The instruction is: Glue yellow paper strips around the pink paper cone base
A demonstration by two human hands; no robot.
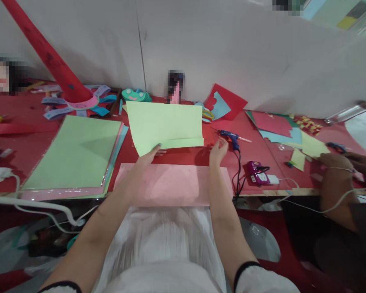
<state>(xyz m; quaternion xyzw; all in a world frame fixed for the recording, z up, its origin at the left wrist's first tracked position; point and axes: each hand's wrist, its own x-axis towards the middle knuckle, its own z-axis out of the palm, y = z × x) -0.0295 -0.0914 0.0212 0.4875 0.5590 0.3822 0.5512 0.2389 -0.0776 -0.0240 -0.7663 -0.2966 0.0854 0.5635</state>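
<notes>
My left hand (151, 154) grips the lower edge of a light green sheet of paper (164, 122), thumb on top. The sheet is raised at a tilt, with a narrow strip folded along its bottom edge. My right hand (218, 152) is to the right of the sheet, apart from it, with loosely curled fingers and nothing visible in them. Just beside those fingers lies a blue glue gun (232, 137) with a black cord. A pink sheet (171, 185) lies flat under my forearms at the table's front edge.
On the left lies a stack of coloured paper (76, 152) near a red cone (70, 83) with paper strips. Scissors (207, 116) and red paper (228, 101) lie behind. A purple power adapter (258, 173) with cables sits right, near another person's hands (337, 162).
</notes>
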